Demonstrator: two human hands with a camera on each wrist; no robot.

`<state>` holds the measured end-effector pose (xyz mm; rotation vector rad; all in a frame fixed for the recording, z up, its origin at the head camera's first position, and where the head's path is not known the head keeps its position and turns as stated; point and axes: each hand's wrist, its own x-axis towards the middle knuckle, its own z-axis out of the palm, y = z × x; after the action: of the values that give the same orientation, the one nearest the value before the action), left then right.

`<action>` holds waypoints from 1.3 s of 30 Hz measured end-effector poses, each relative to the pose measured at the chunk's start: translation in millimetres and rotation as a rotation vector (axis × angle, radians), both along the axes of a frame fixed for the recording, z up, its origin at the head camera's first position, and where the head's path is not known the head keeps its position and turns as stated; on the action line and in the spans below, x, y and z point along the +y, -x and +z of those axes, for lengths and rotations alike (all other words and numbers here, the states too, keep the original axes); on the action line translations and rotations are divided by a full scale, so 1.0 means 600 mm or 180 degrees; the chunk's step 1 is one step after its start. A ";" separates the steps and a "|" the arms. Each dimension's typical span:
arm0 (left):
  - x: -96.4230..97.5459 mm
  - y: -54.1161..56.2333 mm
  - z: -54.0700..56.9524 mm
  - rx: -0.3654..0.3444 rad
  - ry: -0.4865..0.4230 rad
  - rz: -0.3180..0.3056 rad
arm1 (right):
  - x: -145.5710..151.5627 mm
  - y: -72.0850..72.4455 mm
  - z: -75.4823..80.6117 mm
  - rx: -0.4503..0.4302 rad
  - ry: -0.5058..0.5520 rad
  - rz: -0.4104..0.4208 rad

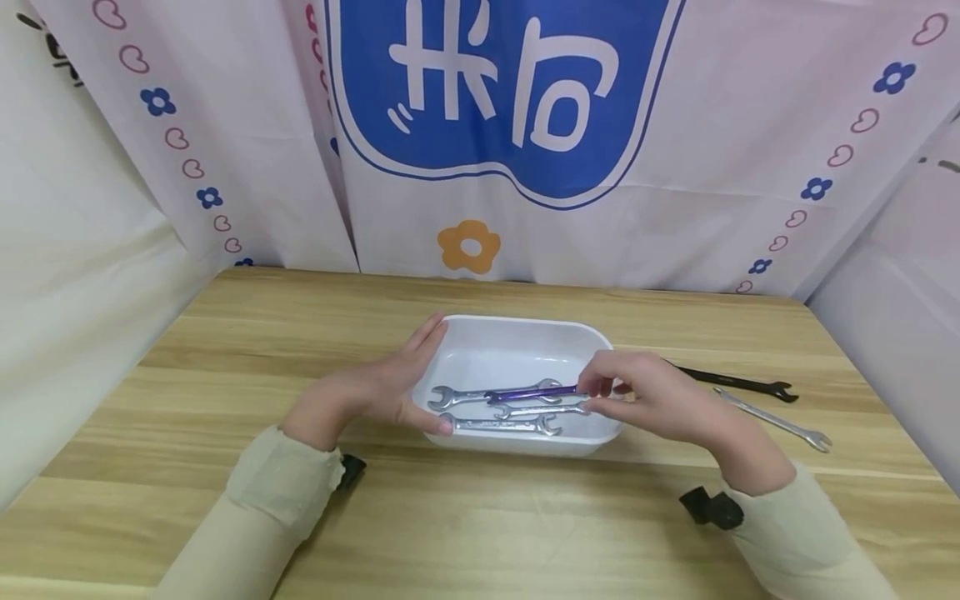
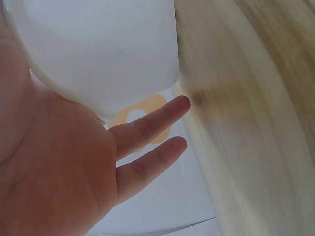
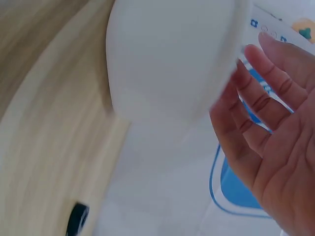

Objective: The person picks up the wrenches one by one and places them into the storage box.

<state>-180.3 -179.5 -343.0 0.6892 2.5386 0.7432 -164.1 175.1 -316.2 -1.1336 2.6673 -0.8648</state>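
A white plastic box [image 1: 517, 329] sits on the table with several silver open-end wrenches [image 1: 501, 425] lying inside along its near side. A purple open-end wrench [image 1: 528, 394] lies slantwise over the silver ones. At the box's right end, my right hand [image 1: 660, 396] pinches the near end of the purple wrench, fingers curled over the rim. The right wrist view has the box wall [image 3: 167, 59] hiding the wrenches beside the curled fingers [image 3: 263, 105]. My left hand [image 1: 386, 387] rests against the box's left end, thumb at the near rim and fingers stretched along the side.
To the right of the box a black wrench [image 1: 738, 382] and a silver wrench [image 1: 776, 419] lie on the wooden table [image 1: 480, 525]. White cloth [image 1: 712, 208] with printed flowers and a blue emblem hangs behind the table and at both sides.
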 end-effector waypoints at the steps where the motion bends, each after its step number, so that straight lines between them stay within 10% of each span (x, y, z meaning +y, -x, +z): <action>1: 0.000 0.000 0.000 0.0003 0.0010 0.0003 | 0.006 -0.002 0.002 0.0043 0.0007 -0.0035; 11: 0.001 0.002 0.000 -0.0012 -0.0007 0.0021 | 0.061 -0.014 0.016 0.0607 0.0146 -0.0255; 39: 0.000 -0.001 0.001 -0.0037 -0.0027 0.0030 | 0.168 -0.009 0.011 0.0935 0.0118 -0.0835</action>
<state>-179.7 -179.4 -342.3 0.6740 2.5313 0.7595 -159.0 276.0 -309.3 -1.0013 3.1074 -0.8457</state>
